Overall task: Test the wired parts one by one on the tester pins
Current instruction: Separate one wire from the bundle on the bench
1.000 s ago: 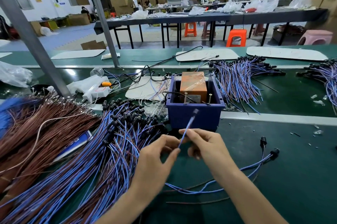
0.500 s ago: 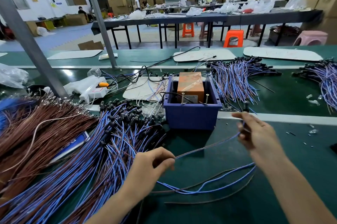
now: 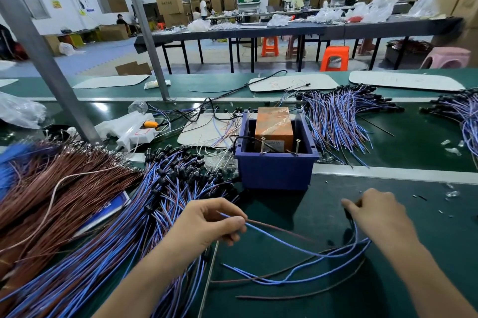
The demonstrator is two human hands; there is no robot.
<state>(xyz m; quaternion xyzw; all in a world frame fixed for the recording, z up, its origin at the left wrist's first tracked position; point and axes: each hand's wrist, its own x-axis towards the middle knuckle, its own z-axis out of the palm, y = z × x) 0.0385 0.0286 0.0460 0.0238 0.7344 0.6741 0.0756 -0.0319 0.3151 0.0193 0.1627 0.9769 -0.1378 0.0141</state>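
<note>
Wired part (image 3: 271, 236): moved off the tester pins (image 3: 263, 145) down to the bench (image 3: 439, 227), in front of the blue tester box (image 3: 275, 170). Left hand (image 3: 214, 224) pinches its wire ends; right hand (image 3: 375, 211) pinches its black head. Likely tested, being laid aside.

The tester box (image 3: 275, 171) stands in the middle of the counter (image 3: 445, 227). A block-shaped unit (image 3: 274, 127) sits in its rear part and two tester pins (image 3: 263, 145) stand upright in its front part. Directly left of the box lies a large pile of wired parts (image 3: 155, 201), and further left a pile of bare wires (image 3: 64, 183). Behind the box, to the right, lies another bundle of wired parts (image 3: 336, 121). In front of the box, one wired part (image 3: 284, 239) runs from the left hand (image 3: 207, 224) to the right hand (image 3: 380, 217), above a few loose ones (image 3: 297, 276).
</note>
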